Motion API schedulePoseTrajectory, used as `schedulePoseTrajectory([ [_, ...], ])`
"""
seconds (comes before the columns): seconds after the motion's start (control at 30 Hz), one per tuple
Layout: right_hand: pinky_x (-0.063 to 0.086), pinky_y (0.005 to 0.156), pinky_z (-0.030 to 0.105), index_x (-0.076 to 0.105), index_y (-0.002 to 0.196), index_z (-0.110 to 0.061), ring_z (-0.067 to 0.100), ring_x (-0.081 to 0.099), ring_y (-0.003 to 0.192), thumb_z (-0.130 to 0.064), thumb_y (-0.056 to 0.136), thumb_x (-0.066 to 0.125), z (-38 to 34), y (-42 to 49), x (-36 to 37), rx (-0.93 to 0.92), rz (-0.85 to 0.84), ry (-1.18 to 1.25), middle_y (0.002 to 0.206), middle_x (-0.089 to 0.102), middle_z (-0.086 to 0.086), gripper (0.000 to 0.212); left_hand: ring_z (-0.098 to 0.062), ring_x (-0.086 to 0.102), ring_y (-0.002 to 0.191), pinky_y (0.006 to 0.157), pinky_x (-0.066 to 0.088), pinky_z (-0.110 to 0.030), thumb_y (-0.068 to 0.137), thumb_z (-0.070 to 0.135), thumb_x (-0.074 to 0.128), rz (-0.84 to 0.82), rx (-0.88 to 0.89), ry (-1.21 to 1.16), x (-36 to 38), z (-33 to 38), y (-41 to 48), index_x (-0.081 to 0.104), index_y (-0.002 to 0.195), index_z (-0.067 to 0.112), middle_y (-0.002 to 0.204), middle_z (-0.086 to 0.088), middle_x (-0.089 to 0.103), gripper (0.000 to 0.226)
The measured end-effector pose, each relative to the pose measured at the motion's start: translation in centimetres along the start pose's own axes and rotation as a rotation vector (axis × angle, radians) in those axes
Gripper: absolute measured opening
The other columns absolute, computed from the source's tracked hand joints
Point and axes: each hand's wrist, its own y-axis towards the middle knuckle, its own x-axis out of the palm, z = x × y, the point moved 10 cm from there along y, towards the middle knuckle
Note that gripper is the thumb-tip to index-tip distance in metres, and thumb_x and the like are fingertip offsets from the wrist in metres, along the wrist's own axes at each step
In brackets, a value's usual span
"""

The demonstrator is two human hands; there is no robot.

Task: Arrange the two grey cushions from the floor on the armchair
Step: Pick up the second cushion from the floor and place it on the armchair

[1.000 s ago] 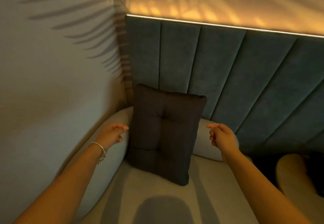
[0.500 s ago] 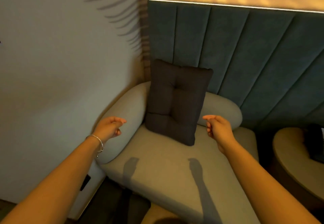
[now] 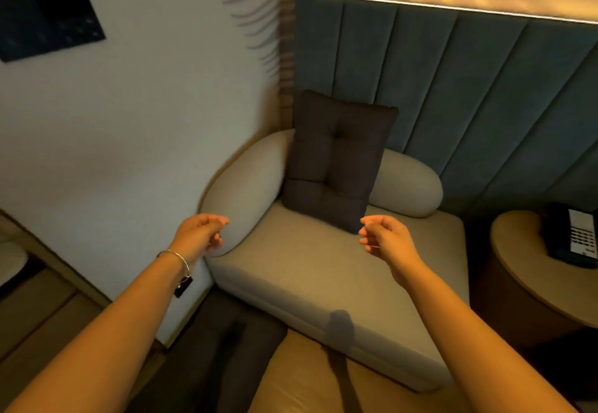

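Observation:
One dark grey tufted cushion (image 3: 336, 163) stands upright against the curved back of the beige armchair (image 3: 317, 270), leaning on the blue padded wall panel behind. My left hand (image 3: 202, 233) hovers in front of the chair's left arm, fingers loosely curled, holding nothing. My right hand (image 3: 383, 238) hovers over the seat just below the cushion's lower right corner, fingers half curled and empty. Neither hand touches the cushion. A second cushion is not in view.
A round wooden side table (image 3: 530, 270) with a dark telephone (image 3: 576, 238) stands right of the chair. A tan leather footstool (image 3: 310, 380) sits at the chair's front edge. A dark wall panel (image 3: 45, 21) hangs upper left. Wooden furniture (image 3: 38, 299) stands at left.
Both hands have drawn back from the cushion's sides toward me, and the view has pulled away, showing the whole chair, footstool and side table. The cushion stays put.

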Motion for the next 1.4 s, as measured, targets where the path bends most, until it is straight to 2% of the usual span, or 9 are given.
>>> schedulePoseTrajectory([
  [0.17,0.040,0.053,0.024,0.056,0.079,-0.013,0.014,0.042,0.056,-0.011,0.090,0.051,2.6,-4.4,2.4,0.012,-0.073,-0.058,0.063,0.045,0.004,0.012,-0.017,0.047,0.060,0.071,0.052,-0.030,0.090,0.006,0.054,0.138,-0.068,-0.123,-5.5,-4.4,-7.6,0.059,0.080,0.010,0.062,-0.008,0.045,0.012],
  [0.43,0.035,0.054,0.026,0.055,0.088,-0.004,0.017,0.040,0.056,-0.004,0.091,0.046,9.5,-11.6,10.3,0.087,-0.278,-0.133,0.062,0.043,0.007,0.009,-0.016,0.046,0.063,0.077,0.049,-0.032,0.091,0.002,0.051,0.354,-0.230,-0.228,-15.1,-13.0,-18.8,0.054,0.075,0.012,0.066,-0.008,0.044,0.018],
  [0.6,0.036,0.039,0.013,0.053,0.084,-0.004,0.015,0.040,0.054,-0.004,0.092,0.046,11.9,-13.3,17.5,0.109,-0.383,-0.185,0.061,0.042,0.008,0.010,-0.016,0.050,0.066,0.073,0.050,-0.030,0.090,0.004,0.052,0.476,-0.281,-0.275,-23.0,-16.9,-22.2,0.055,0.078,0.012,0.071,-0.007,0.048,0.015],
  [0.77,0.036,0.035,0.011,0.053,0.072,-0.016,0.006,0.048,0.043,-0.010,0.091,0.050,15.1,-12.8,24.9,0.153,-0.446,-0.204,0.060,0.042,0.005,0.020,-0.016,0.050,0.065,0.071,0.051,-0.029,0.090,0.004,0.054,0.478,-0.335,-0.284,-28.4,-20.8,-22.1,0.056,0.080,0.012,0.071,-0.006,0.049,0.012],
  [0.9,0.039,0.040,0.013,0.058,0.077,-0.017,0.003,0.049,0.041,-0.015,0.089,0.054,18.8,-12.8,28.6,0.202,-0.479,-0.218,0.060,0.045,0.002,0.013,-0.007,0.056,0.047,0.050,0.052,-0.019,0.089,0.003,0.054,0.551,-0.400,-0.282,-31.5,-24.2,-21.5,0.055,0.078,0.013,0.069,-0.006,0.049,0.015],
  [1.03,0.038,0.037,0.014,0.057,0.079,-0.011,0.000,0.046,0.036,-0.012,0.090,0.052,21.8,-12.1,30.1,0.246,-0.495,-0.250,0.060,0.042,0.004,0.011,0.000,0.053,0.036,0.043,0.046,-0.014,0.091,0.003,0.052,0.493,-0.476,-0.300,-31.7,-27.5,-20.0,0.054,0.080,0.012,0.068,-0.006,0.049,0.015],
  [1.2,0.034,0.034,0.011,0.056,0.087,-0.008,0.000,0.047,0.035,-0.007,0.092,0.047,26.8,-8.6,31.3,0.267,-0.488,-0.347,0.061,0.043,0.006,0.010,0.001,0.049,0.032,0.039,0.043,-0.013,0.093,0.000,0.047,0.550,-0.531,-0.323,-31.5,-33.0,-17.4,0.052,0.075,0.013,0.044,0.004,0.055,0.023],
  [1.3,0.038,0.037,0.011,0.056,0.094,-0.008,0.007,0.054,0.047,-0.010,0.092,0.047,32.8,-5.3,32.0,0.276,-0.491,-0.400,0.067,0.050,0.005,0.009,0.001,0.049,0.034,0.039,0.041,-0.013,0.092,0.000,0.047,0.543,-0.540,-0.291,-30.6,-38.9,-14.7,0.053,0.075,0.014,0.057,-0.001,0.054,0.023],
  [1.4,0.043,0.042,0.012,0.056,0.083,-0.015,0.004,0.059,0.051,-0.013,0.092,0.049,41.9,-0.6,32.6,0.287,-0.477,-0.452,0.071,0.056,0.004,0.011,0.001,0.050,0.033,0.040,0.044,-0.013,0.092,0.003,0.047,0.532,-0.567,-0.283,-28.8,-48.3,-10.8,0.052,0.075,0.015,0.067,-0.005,0.048,0.022],
])
